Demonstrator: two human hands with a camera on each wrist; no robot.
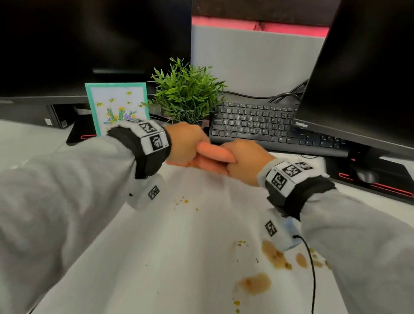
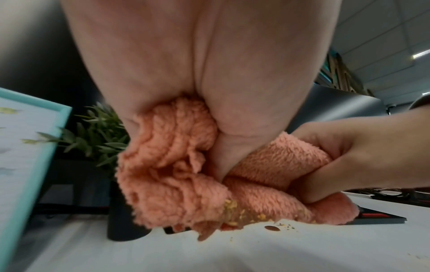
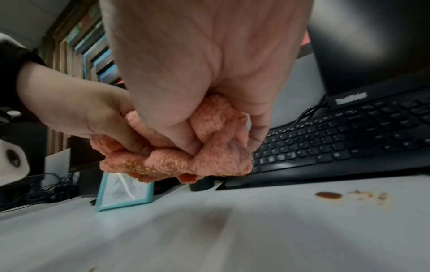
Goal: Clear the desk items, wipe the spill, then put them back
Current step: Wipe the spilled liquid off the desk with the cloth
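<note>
Brown pooled spill [image 1: 254, 283] on white desk [image 1: 187, 248]: unwiped; both hands [image 1: 187, 143] [image 1: 247, 160] clench fluffy, crumb-soiled peach cloth [image 1: 214, 152], apparently folding it; risk: crumbs dropping, smearing.

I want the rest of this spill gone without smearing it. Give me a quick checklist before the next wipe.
1. Cloth gripped by left hand and right hand: ok.
2. Clean cloth face turned down: not ok, yellow crumbs stick to the lower edge.
3. Brown puddles wiped: not ok, several remain.
4. Keyboard, plant and picture frame set back from the puddles: ok.
5. Dangling black cable clear of the spill: cannot tell.
</note>
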